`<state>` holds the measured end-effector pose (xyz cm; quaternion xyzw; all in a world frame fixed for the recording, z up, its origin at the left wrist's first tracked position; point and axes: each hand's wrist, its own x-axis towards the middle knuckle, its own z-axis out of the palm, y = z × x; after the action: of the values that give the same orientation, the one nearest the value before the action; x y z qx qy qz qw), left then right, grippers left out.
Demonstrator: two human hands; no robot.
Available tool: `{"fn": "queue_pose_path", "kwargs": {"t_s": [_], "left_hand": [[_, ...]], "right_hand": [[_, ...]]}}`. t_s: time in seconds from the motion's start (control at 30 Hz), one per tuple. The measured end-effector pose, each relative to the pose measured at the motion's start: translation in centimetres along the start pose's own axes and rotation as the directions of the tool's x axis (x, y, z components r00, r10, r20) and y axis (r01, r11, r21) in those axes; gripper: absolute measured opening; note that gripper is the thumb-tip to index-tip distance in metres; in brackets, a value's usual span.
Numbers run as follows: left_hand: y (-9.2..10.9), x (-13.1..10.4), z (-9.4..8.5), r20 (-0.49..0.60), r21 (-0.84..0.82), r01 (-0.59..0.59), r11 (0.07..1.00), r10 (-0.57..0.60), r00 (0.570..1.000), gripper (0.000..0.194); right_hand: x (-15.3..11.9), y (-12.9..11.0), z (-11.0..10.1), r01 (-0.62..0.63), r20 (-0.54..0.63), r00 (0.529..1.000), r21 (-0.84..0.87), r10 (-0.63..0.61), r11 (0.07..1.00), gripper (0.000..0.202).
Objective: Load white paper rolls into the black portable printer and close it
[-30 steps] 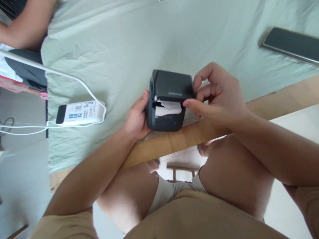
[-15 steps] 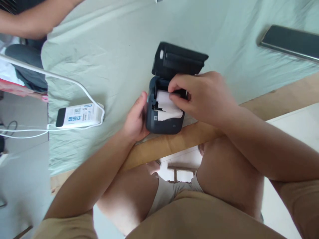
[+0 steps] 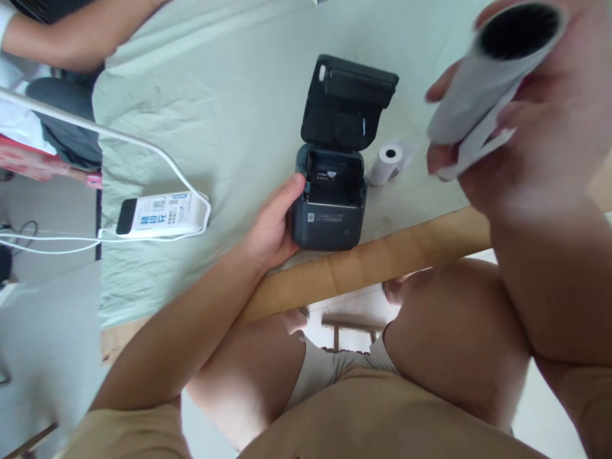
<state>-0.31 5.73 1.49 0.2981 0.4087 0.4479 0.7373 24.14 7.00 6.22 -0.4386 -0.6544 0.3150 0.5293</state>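
Note:
A small dark printer [image 3: 329, 226] stands near the table's front edge with its lid [image 3: 344, 105] swung up. Its paper bay shows no roll inside. My left hand [image 3: 275, 226] grips the printer's left side, thumb along the upper edge. Raised at the upper right, close to the camera, my right hand [image 3: 535, 121] has its fingers round a white paper roll [image 3: 471, 89] with a dark hollow core. A loose strip of paper hangs from that roll. Just right of the printer, a smaller white paper roll [image 3: 384, 167] stands on the cloth.
The table has a pale green cloth [image 3: 229, 115] and a wooden front edge [image 3: 335, 271]. At left lies a white power bank [image 3: 167, 213] with a white cable [image 3: 124, 150] attached. Another person's arm [image 3: 71, 41] rests at the upper left.
My right hand has lifted the paper roll out of the printer and moved up and right. The smaller roll beside the printer has come into view. My left hand stays on the printer.

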Motion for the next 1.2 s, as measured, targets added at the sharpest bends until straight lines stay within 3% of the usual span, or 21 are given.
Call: {"fn": "queue_pose_path", "kwargs": {"t_s": [0.07, 0.1, 0.23, 0.37, 0.5, 0.6, 0.67, 0.73, 0.8, 0.93, 1.07, 1.2], "left_hand": [[0.1, 0.0, -0.1, -0.012, 0.001, 0.017, 1.000, -0.017, 1.000, 0.030], [0.2, 0.0, -0.1, -0.012, 0.000, 0.023, 1.000, -0.023, 1.000, 0.030], [0.2, 0.1, -0.5, 0.027, -0.012, 0.042, 0.999, -0.041, 0.999, 0.029], [0.2, 0.0, -0.2, -0.013, 0.021, 0.043, 0.999, -0.043, 0.999, 0.034], [0.4, -0.2, 0.3, -0.089, 0.075, 0.022, 0.997, -0.016, 0.996, 0.036], [0.7, -0.4, 0.6, -0.113, 0.110, 0.011, 0.994, 0.002, 0.994, 0.036], [0.8, -0.4, 0.7, -0.116, 0.139, 0.011, 0.990, 0.005, 0.993, 0.038], [0.8, -0.5, 0.7, -0.117, 0.170, 0.017, 0.985, 0.003, 0.993, 0.040], [0.9, -0.5, 0.7, -0.122, 0.187, 0.023, 0.982, 0.000, 0.992, 0.040], [0.8, -0.4, 0.7, -0.129, 0.164, 0.025, 0.986, -0.004, 0.992, 0.037], [0.7, -0.2, 0.5, -0.088, 0.131, 0.015, 0.991, -0.004, 0.996, 0.036], [0.6, -0.2, 0.3, -0.055, 0.113, 0.008, 0.994, -0.002, 0.999, 0.031]], "right_hand": [[0.5, 2.0, -1.3, 0.055, -0.002, 0.998, 0.119, -0.055, 0.991, 0.036], [0.7, 3.0, -1.9, 0.070, -0.002, 0.998, 0.077, -0.070, 0.995, 0.033], [0.5, 5.8, -3.7, 0.073, -0.066, 0.993, -0.323, -0.099, 0.944, 0.026], [0.1, 6.4, -4.7, 0.061, -0.034, 0.995, -0.487, -0.089, 0.871, 0.030], [0.7, 6.3, -5.4, -0.101, -0.007, 0.992, -0.631, 0.125, 0.770, 0.030], [1.2, 6.2, -5.6, -0.215, -0.007, 0.947, -0.756, 0.321, 0.618, 0.044], [1.3, 6.0, -5.6, -0.224, 0.011, 0.927, -0.785, 0.374, 0.578, 0.053], [1.2, 5.4, -5.5, -0.154, 0.048, 0.953, -0.774, 0.299, 0.615, 0.054], [0.9, 4.7, -5.0, -0.025, 0.092, 0.986, -0.752, 0.142, 0.659, 0.046], [0.1, 3.2, -3.0, 0.166, 0.183, 0.982, -0.697, -0.051, 0.697, 0.039], [0.1, 2.9, -0.2, 0.206, 0.276, 0.961, -0.702, -0.005, 0.682, 0.044], [0.9, 3.8, 1.0, 0.185, 0.303, 0.949, -0.762, 0.089, 0.620, 0.032]]}}
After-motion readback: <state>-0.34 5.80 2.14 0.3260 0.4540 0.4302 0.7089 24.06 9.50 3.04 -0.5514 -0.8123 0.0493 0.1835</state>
